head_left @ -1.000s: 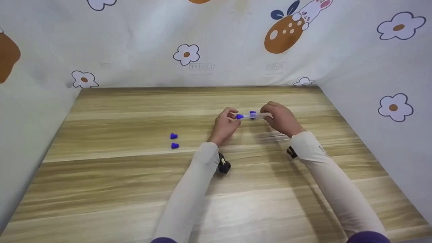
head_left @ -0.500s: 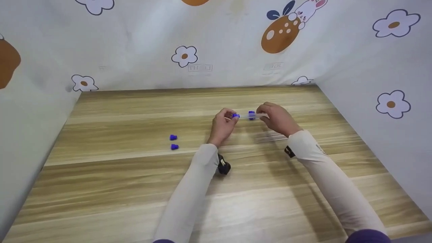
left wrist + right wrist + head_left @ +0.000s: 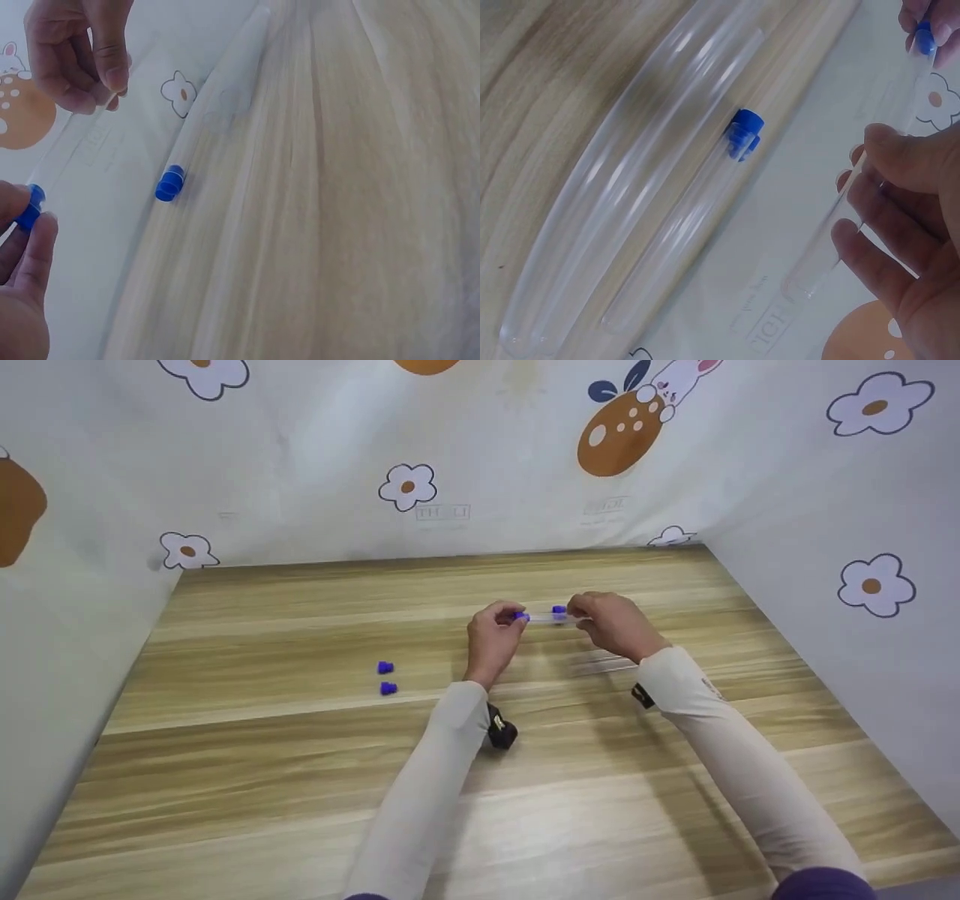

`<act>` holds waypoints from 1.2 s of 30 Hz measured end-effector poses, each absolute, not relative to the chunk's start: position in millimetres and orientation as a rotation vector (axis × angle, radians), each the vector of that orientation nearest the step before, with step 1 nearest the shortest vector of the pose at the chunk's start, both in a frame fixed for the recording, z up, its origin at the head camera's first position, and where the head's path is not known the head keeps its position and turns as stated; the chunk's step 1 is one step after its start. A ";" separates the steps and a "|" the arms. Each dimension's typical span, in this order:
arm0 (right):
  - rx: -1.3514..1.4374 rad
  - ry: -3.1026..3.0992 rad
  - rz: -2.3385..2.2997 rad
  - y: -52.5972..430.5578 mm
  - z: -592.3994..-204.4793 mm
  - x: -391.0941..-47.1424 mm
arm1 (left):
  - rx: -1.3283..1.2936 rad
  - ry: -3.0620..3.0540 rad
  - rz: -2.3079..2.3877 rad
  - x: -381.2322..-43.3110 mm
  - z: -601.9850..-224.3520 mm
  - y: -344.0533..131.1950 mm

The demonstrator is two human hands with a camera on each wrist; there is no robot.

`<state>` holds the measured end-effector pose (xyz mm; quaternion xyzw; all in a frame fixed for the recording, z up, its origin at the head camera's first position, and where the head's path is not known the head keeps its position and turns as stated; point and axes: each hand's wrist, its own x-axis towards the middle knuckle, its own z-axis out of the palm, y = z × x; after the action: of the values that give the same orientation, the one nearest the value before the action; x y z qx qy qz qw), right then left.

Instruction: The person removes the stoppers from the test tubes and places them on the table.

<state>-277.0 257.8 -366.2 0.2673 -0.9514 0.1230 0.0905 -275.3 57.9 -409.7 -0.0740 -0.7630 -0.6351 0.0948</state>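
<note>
My left hand (image 3: 493, 641) pinches a blue stopper (image 3: 31, 208) between thumb and fingers. The stopper sits at the mouth of a clear test tube (image 3: 819, 255), which my right hand (image 3: 621, 624) grips around its middle. The tube is raised above the table and lies roughly level in the head view. Just behind it on the table rests another test tube (image 3: 671, 236), with a blue stopper (image 3: 746, 124) in its end. Two clear tubes (image 3: 607, 172) without stoppers lie side by side nearer my right wrist.
Two loose blue stoppers (image 3: 385, 667) lie on the wooden table (image 3: 262, 795), left of my left hand. A pale cloth with printed flowers (image 3: 407, 487) hangs along the back and sides. A black wrist camera (image 3: 501, 729) is strapped below each hand.
My left hand has moved its fingers onto the blue stopper at the tube's mouth and now pinches it. My right hand keeps hold of the tube, shifting slightly left in view.
</note>
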 end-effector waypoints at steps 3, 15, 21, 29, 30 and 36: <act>0.787 -2.834 0.356 257.4 -364.6 -276.8 | -0.203 -2.258 -1.877 -274.4 -409.2 57.9; 0.751 -2.675 0.360 253.4 -374.1 -270.0 | -0.223 -2.304 -1.762 -271.2 -407.1 57.4; 0.780 -2.496 0.268 248.9 -382.5 -267.7 | -0.232 -2.328 -1.757 -270.5 -402.8 53.5; 0.867 -2.170 0.078 246.8 -389.6 -268.1 | -0.142 -2.323 -1.922 -271.2 -397.2 49.1; 0.869 -2.144 0.061 246.9 -390.8 -268.2 | -0.122 -2.321 -1.953 -271.4 -396.8 48.8; 0.859 -2.045 0.009 247.6 -397.2 -268.5 | -0.018 -2.322 -2.097 -270.9 -394.7 48.0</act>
<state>-268.5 247.6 -397.2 0.3465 -0.8254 0.0036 0.4456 -270.9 48.0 -394.7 -0.0059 -0.7421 -0.6702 0.0066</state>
